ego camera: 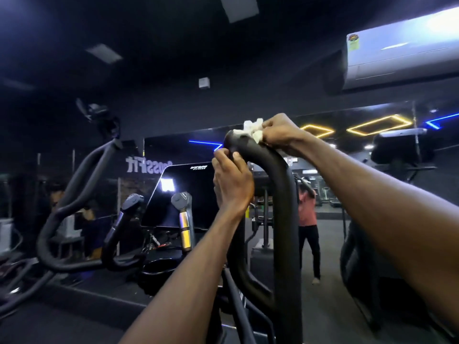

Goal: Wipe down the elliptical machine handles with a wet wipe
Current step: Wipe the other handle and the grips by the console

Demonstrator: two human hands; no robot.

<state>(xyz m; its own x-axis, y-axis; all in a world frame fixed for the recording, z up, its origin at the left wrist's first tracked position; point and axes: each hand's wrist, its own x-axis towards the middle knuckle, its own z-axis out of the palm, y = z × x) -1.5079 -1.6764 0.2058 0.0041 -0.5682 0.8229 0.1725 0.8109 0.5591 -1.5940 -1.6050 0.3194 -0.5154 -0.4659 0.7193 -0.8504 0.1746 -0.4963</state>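
Wipe [253, 131]: white, crumpled into a wad, sits on the top of the handle [278, 184] at the crest of its bend. Right hand [280, 134] fingers curled, pinching the wipe against the handle from the right side. Left hand [232, 181] just below and left of the wipe, fingers wrapped round the handle's end; not touching the wipe. Handle: black, thick, curved tube, matte with a faint sheen.
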